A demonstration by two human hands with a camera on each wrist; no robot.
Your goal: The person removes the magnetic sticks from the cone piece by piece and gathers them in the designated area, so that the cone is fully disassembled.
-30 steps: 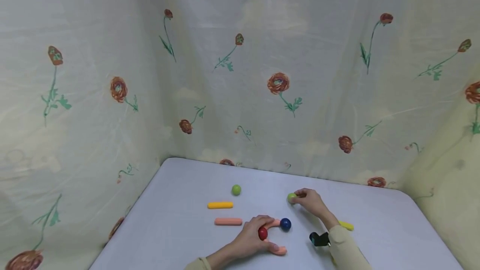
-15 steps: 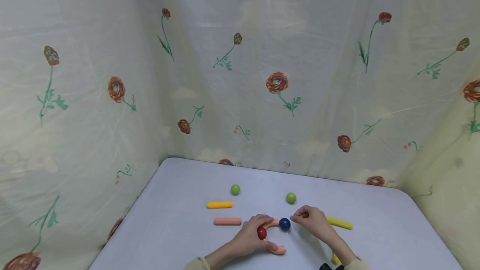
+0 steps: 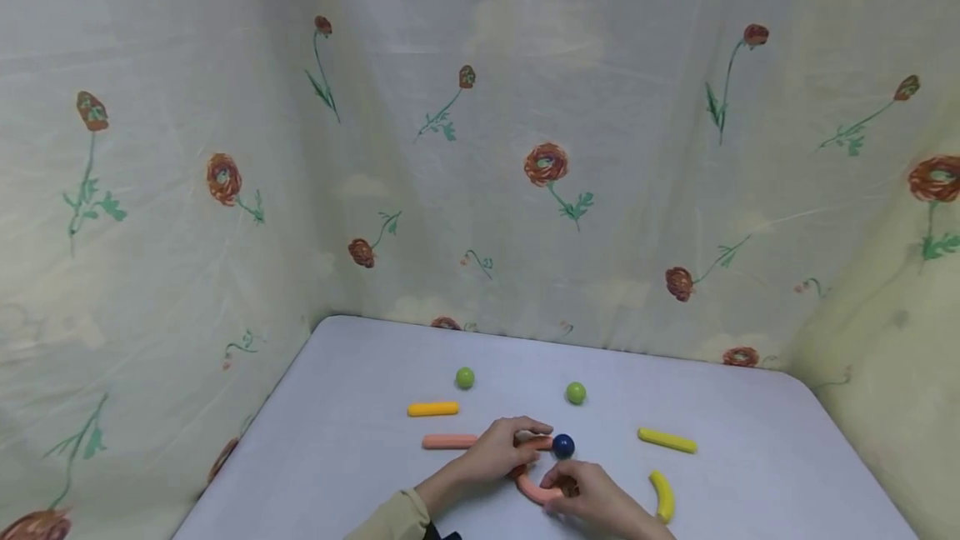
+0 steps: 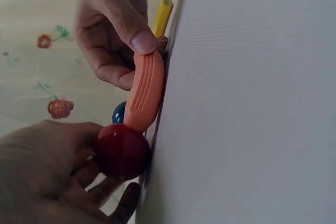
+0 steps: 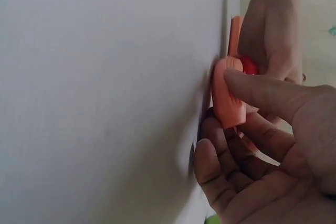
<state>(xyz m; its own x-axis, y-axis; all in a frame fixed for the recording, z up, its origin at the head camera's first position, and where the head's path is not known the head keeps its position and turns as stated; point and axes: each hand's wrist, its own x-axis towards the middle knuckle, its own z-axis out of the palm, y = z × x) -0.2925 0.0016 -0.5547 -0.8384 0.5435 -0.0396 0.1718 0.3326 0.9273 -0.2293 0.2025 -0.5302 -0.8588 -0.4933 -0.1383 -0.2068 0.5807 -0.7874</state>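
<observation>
1. The curved salmon piece [image 3: 537, 490] is pinched at one end by the right hand [image 3: 592, 500]: in the left wrist view the thumb is laid on its ribbed face and the fingers are curled beneath it, so the grip is closed on the piece.
2. The red ball [image 4: 122, 150] is held by the left hand [image 3: 498, 450] with curled fingers, and it is pressed against the other end of the curved salmon piece.
3. Both hands are kept low over the near middle of the desk [image 3: 360, 373], with the forearms entering from the bottom edge of the head view.
4. A blue ball [image 3: 562, 445] is seen just beside the left hand's fingertips.
5. A straight salmon stick [image 3: 447, 442] and an orange stick [image 3: 432, 409] are laid to the left; two green balls [image 3: 465, 377] are set farther back.
6. A yellow stick [image 3: 667, 440] and a curved yellow piece [image 3: 663, 497] are laid to the right, well apart from the hands.
</observation>
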